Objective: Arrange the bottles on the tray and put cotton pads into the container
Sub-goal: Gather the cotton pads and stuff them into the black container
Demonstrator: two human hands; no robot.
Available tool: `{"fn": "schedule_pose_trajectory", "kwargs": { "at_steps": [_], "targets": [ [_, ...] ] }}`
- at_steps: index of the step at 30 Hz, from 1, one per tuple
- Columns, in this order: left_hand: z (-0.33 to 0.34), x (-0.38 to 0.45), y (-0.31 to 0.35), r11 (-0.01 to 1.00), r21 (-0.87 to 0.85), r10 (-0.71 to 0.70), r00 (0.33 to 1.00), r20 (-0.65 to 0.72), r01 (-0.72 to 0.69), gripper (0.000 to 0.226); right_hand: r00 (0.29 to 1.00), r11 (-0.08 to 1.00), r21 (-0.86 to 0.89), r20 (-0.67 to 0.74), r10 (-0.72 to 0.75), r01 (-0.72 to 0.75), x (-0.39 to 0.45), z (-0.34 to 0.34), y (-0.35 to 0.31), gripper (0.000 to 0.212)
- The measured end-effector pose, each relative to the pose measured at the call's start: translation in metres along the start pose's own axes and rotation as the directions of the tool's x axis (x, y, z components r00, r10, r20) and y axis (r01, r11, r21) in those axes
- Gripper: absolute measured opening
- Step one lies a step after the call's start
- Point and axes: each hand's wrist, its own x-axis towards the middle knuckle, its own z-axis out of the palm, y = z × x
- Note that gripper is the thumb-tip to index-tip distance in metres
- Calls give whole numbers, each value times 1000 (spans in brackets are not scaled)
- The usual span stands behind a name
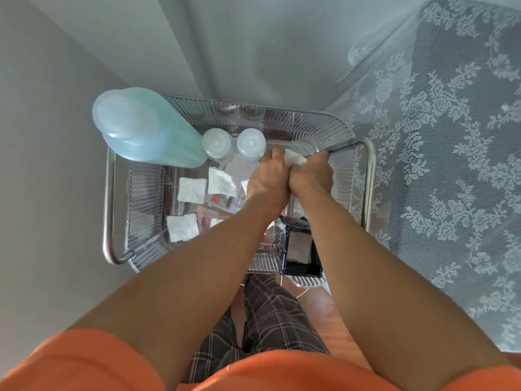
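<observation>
A clear ribbed tray (324,122) rests on a metal-framed cart. At its far left stands a tall teal bottle (158,131), with two small clear bottles (217,145) (250,143) beside it. My left hand (267,179) and my right hand (310,173) are pressed together at the tray's far right, and both pinch one white cotton pad (294,158). Several more cotton pads lie on the tray floor, such as one (191,189), another (221,182) and a nearer one (182,227). A clear container's edge (279,232) shows under my forearms, mostly hidden.
A black box (303,255) sits at the tray's near right corner. The cart's metal rail (108,210) runs along the left. A lace curtain (437,165) hangs close on the right, a grey wall on the left. My plaid trousers and wooden floor are below.
</observation>
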Motion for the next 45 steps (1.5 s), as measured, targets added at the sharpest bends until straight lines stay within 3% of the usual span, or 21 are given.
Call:
{"fn": "schedule_pose_trajectory", "kwargs": {
  "at_steps": [3, 7, 12, 15, 21, 25, 30, 35, 40, 45],
  "targets": [
    [1, -1, -4, 999, 19, 28, 1000, -1, -28, 29, 996, 994, 64, 16, 93, -94, -1, 1, 1, 38],
    [-2, -11, -5, 998, -57, 14, 1000, 27, -12, 30, 975, 990, -31, 173, 139, -136, -7, -12, -1, 28],
    [-23, -42, -22, 922, -386, -62, 995, -74, 29, 16, 955, 994, -66, 292, -60, 82, -25, -27, -11, 29],
    [-33, -61, -40, 874, -484, -82, 994, -74, 36, 22, 919, 981, -46, 361, -160, 189, -35, -26, -9, 10],
    [-30, -69, -73, 894, -427, -178, 982, -69, 133, 17, 877, 940, -154, 431, -214, 305, -35, -4, -11, 24],
    [-24, -62, -80, 949, -263, -197, 979, -52, 177, 28, 889, 889, -311, 417, -189, 335, -31, 15, -7, 30],
    [-21, -51, -80, 990, -21, -142, 988, -56, 141, 36, 913, 875, -353, 354, -203, 331, -30, 24, -2, 39],
    [-23, -45, -79, 996, 27, -85, 994, -71, 87, 21, 908, 821, -435, 356, -221, 370, -29, 24, -8, 22],
    [-25, -58, -84, 992, -125, -6, 986, -170, -16, 18, 879, 820, -399, 412, -239, 410, -38, 16, -10, 10],
    [-38, -83, -105, 916, -384, -5, 954, -301, -117, 14, 813, 885, -171, 498, -302, 434, -56, 0, -7, 20]
  ]
}}
